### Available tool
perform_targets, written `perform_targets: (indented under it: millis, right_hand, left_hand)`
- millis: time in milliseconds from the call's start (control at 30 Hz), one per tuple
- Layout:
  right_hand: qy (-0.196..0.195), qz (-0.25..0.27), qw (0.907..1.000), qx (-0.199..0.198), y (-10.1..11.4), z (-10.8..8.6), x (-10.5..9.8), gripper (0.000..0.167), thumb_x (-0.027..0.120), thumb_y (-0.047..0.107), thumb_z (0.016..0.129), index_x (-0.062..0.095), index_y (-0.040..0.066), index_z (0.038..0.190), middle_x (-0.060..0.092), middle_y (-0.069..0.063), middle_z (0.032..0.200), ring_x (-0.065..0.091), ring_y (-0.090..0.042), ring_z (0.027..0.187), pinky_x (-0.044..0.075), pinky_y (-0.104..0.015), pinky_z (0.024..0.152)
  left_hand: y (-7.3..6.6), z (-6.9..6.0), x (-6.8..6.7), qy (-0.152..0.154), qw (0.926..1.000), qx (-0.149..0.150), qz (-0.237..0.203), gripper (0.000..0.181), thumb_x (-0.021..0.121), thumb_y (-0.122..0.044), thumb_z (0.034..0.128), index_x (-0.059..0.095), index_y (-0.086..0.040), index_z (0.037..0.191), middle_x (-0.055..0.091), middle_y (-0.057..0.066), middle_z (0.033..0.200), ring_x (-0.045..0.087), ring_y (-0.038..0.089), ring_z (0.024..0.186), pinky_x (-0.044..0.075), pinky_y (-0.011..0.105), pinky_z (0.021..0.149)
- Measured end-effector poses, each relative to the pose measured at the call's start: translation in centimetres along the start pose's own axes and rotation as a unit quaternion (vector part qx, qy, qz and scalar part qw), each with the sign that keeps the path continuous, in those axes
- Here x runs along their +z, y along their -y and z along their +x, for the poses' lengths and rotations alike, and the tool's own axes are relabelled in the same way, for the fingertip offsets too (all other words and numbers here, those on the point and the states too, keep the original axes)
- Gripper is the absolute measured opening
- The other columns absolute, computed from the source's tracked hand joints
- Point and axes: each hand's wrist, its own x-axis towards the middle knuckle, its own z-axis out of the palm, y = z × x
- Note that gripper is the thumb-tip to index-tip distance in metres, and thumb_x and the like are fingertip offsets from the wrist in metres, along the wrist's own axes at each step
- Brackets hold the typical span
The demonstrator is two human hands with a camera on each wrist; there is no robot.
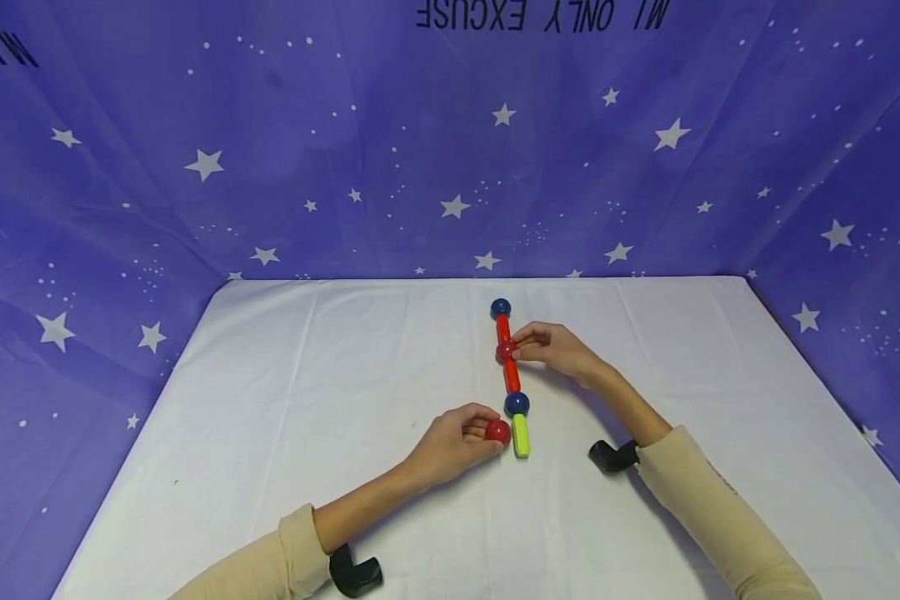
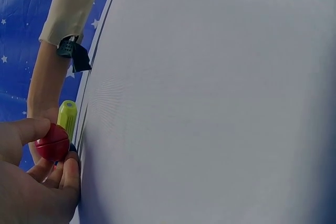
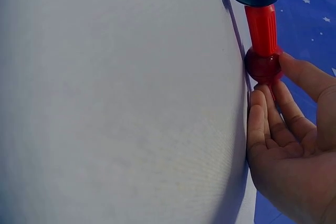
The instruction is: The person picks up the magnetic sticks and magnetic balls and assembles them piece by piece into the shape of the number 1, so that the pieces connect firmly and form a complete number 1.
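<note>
A straight row of toy balls and rods lies on the white cloth. From far to near it has a blue ball (image 1: 501,308), a red rod (image 1: 503,327), a red ball (image 1: 505,353), another red rod (image 1: 512,377), a second blue ball (image 1: 517,405) and a yellow-green rod (image 1: 521,436). My right hand (image 1: 558,348) pinches the row's red ball between thumb and fingers. Just left of the yellow-green rod, my left hand (image 1: 450,448) holds a loose red ball (image 2: 52,143) between thumb and fingertips. In the left wrist view that ball partly covers the rod.
White cloth (image 1: 375,350) covers the table. A purple star-printed curtain (image 1: 390,167) stands behind it and along both sides. Black wrist-worn pieces (image 1: 356,573) stick out beneath both cuffs, close over the cloth.
</note>
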Motion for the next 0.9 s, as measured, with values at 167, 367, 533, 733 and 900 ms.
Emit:
perform_targets:
  millis: [167,367,533,733,900]
  right_hand:
    - [-0.007,-0.004,1.0,0.001,0.2,-0.3,0.1,0.033,0.073,0.014,0.092,0.063,-0.001,0.119,0.069,-0.014,0.109,0.062,-0.027,0.104,0.041,-0.044,0.1]
    - [-0.011,0.001,0.9999,0.003,0.0,-0.6,0.0,0.035,0.073,0.013,0.091,0.062,-0.002,0.12,0.069,-0.014,0.111,0.062,-0.027,0.106,0.038,-0.046,0.102]
    - [-0.016,-0.002,0.9998,0.013,-0.1,-1.1,-0.2,0.04,0.073,0.014,0.091,0.06,-0.003,0.124,0.067,-0.013,0.112,0.061,-0.027,0.107,0.037,-0.048,0.104]
    - [-0.02,-0.019,0.9989,0.038,-0.2,-2.0,-0.5,0.041,0.072,0.017,0.093,0.059,-0.003,0.126,0.067,-0.013,0.112,0.059,-0.027,0.107,0.037,-0.048,0.104]
    - [-0.016,-0.047,0.9972,0.057,0.1,-3.5,-0.5,0.039,0.071,0.023,0.093,0.062,-0.001,0.124,0.067,-0.011,0.11,0.06,-0.027,0.103,0.045,-0.04,0.09]
  left_hand:
    - [0.0,-0.2,0.0,0.003,1.0,-0.003,-0.007,0.033,0.076,-0.008,0.0878,0.063,0.001,0.118,0.068,0.003,0.1,0.065,0.016,0.091,0.054,0.025,0.082]
    - [-0.2,-0.6,-0.1,0.005,0.9999,-0.008,-0.01,0.033,0.076,-0.008,0.0881,0.064,0.0,0.118,0.068,0.002,0.101,0.065,0.017,0.092,0.054,0.026,0.083]
    - [-0.3,-0.8,-0.1,0.002,0.9998,-0.017,-0.012,0.033,0.076,-0.008,0.0878,0.064,0.0,0.117,0.068,0.002,0.1,0.065,0.017,0.092,0.054,0.025,0.082]
    - [-0.4,-1.0,0.0,0.0,0.9997,-0.02,-0.013,0.033,0.077,-0.009,0.0877,0.064,-0.001,0.117,0.068,0.002,0.099,0.065,0.016,0.091,0.054,0.025,0.082]
    - [-0.5,-1.3,0.1,0.003,0.9994,-0.016,-0.029,0.034,0.077,-0.008,0.087,0.064,-0.001,0.118,0.068,0.003,0.1,0.065,0.017,0.092,0.054,0.026,0.082]
